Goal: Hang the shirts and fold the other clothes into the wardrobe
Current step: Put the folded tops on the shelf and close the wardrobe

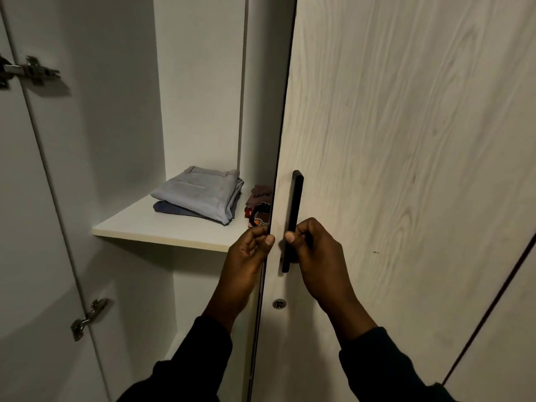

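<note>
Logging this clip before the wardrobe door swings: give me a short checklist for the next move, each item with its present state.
1. Right hand has a grip on the black door handle: ok.
2. Left hand curls round the door edge, fingers in the gap: not ok if the door is being closed.
3. Folded grey trousers lie fully on the shelf: ok.
4. Patterned cloth clear of the door: cannot tell, partly hidden.
5. Shirts hung: cannot tell, no rail in view.
</note>
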### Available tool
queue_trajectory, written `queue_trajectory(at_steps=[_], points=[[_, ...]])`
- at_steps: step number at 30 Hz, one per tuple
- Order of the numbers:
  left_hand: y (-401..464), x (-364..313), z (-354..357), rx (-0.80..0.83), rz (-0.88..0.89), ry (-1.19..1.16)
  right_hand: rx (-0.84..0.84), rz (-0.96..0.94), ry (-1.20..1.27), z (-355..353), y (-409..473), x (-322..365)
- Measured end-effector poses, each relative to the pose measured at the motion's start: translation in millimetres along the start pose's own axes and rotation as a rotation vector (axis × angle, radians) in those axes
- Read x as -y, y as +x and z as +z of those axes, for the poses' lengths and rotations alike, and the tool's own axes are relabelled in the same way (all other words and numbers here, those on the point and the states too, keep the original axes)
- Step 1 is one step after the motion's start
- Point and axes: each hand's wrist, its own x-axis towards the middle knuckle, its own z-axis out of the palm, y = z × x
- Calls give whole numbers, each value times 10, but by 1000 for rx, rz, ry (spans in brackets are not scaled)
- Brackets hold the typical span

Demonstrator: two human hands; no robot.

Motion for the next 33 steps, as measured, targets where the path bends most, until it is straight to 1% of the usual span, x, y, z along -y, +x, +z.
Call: queue_trajectory(at_steps=[6,13,17,22,25,27,29,30,31,32,33], points=[[251,99,30,-16,4,33,-48,9,-24,129,225,-95],[493,173,35,8,-9,62,-98,2,-40,249,410,-218],[580,211,54,-1,-5,72,-103,-9,-72,281,510,-260],[661,274,26,0,-43,62,-107,-14,-57,335,553,-331],[675,280,28,-7,-42,74,-93,19,-56,349,564,-322],[650,261,43,-23,-50,74,-78,44,-52,319,577,-299],[555,250,71,-106,-34,80,-62,54,-73,289,516,-269],[483,262,69,-186,-8,90,-97,35,-121,294,459,-255],[401,273,51,-267,13,96,-197,-37,-206,322,393,-242],[310,277,11,-327,22,90,-335,-142,-289,390,319,-220],[231,278,-32,-362,12,75,-431,-238,-331,477,240,-209]])
